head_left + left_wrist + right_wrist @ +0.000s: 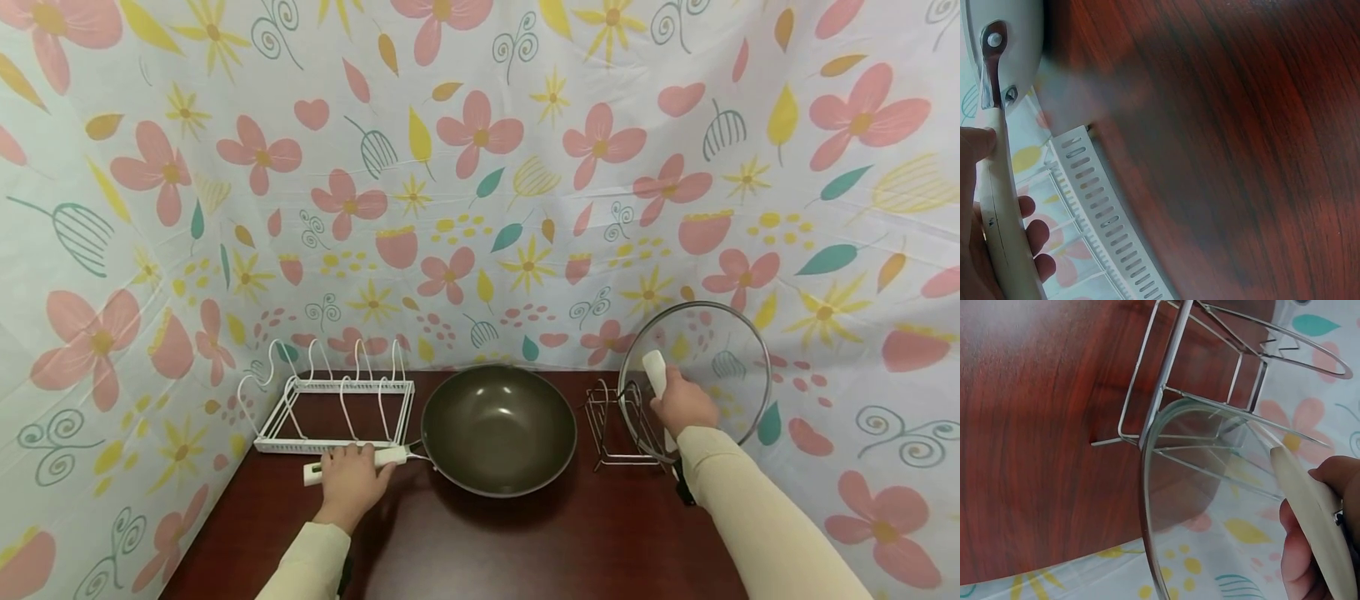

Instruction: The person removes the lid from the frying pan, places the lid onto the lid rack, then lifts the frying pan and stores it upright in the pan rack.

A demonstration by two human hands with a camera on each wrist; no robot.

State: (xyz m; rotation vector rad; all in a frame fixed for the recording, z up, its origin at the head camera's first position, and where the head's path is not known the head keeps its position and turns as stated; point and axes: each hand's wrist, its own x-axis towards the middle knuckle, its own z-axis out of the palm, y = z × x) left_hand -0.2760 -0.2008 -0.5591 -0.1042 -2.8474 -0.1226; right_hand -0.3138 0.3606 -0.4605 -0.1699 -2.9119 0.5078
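Observation:
A dark-coated wok (498,429) with a white handle (999,206) is at the middle of the table. My left hand (351,485) grips that handle, its fingers wrapped underneath in the left wrist view. On the right, a clear glass lid (731,367) with a metal rim stands nearly upright. Its white handle (1310,519) is held in my right hand (684,404), thumb on one side and fingers on the other. The lid's lower rim overlaps the small wire rack (600,433), close among its bars in the right wrist view.
A white dish rack (333,446) with tall curved dividers sits at the back left, just behind the wok's handle. Flowered cloth (480,208) hangs along the back and both sides of the dark red wooden table (540,550).

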